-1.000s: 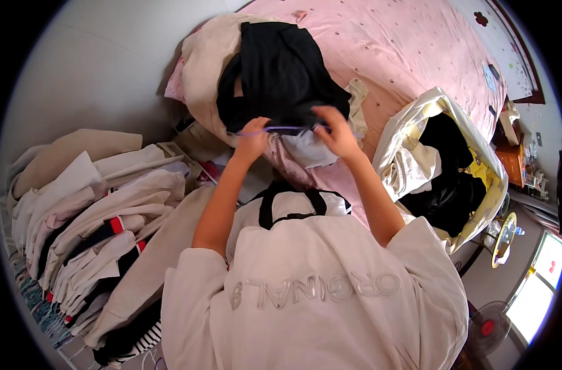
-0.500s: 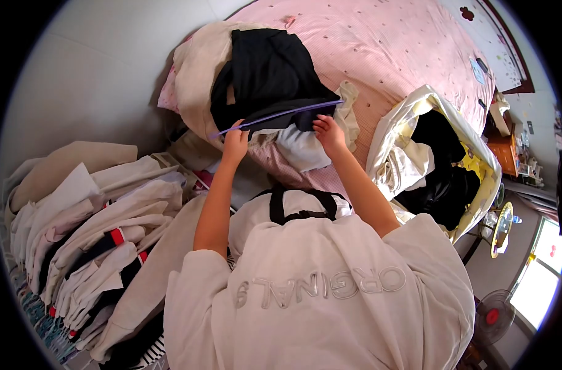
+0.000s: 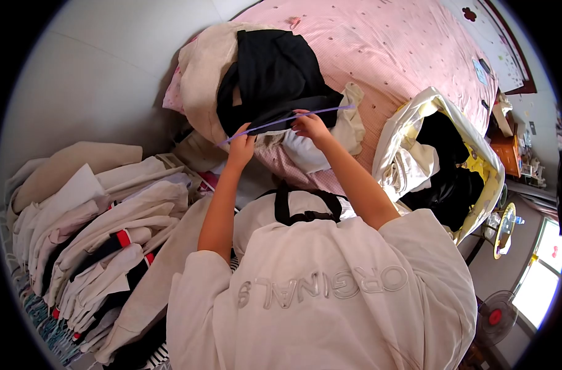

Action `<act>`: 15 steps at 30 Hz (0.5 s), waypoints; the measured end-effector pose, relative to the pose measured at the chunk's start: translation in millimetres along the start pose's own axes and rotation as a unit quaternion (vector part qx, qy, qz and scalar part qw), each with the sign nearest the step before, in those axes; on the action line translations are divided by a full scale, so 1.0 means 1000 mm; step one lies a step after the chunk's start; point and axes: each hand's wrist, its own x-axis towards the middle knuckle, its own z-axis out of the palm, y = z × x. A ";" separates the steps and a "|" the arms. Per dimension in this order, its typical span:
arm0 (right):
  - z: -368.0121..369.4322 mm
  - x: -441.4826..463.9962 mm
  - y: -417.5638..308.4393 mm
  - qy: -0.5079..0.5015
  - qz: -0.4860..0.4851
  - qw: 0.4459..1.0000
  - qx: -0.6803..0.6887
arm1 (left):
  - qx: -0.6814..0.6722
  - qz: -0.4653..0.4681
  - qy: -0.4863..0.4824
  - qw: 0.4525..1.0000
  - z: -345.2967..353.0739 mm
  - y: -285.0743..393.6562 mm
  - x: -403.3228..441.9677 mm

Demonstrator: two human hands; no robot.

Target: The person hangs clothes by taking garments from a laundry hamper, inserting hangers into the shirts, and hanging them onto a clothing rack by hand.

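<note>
The left hand (image 3: pixel 241 147) pinches a thin, straight purple rod (image 3: pixel 265 125) near one end. The right hand (image 3: pixel 310 128) has its fingers curled against the rod's middle; whether they also clasp the dark fabric cannot be told. The rod slants over the near edge of a smooth, matte black garment (image 3: pixel 278 71), loosely heaped on the bed. Beneath and beside it bulges a nubbly beige garment (image 3: pixel 198 92); a crumpled cream cloth (image 3: pixel 352 126) puckers near the rod's far end. The pink bedsheet (image 3: pixel 379 49) is dotted. To the right, a soft-sided white fabric hamper (image 3: pixel 395 129) gapes, its yellow lining (image 3: pixel 477 163) showing, with tangled black clothes (image 3: pixel 450 197) and wrinkled off-white fabric (image 3: pixel 416 166) inside.
</note>
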 end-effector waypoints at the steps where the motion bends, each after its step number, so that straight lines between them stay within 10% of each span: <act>1: -0.003 0.000 0.001 -0.012 -0.004 1.000 0.018 | -0.008 -0.013 -0.003 1.000 -0.002 0.002 0.000; 15: 0.011 0.012 0.013 0.019 0.023 0.998 0.048 | -0.044 -0.027 -0.020 0.998 0.001 -0.018 -0.012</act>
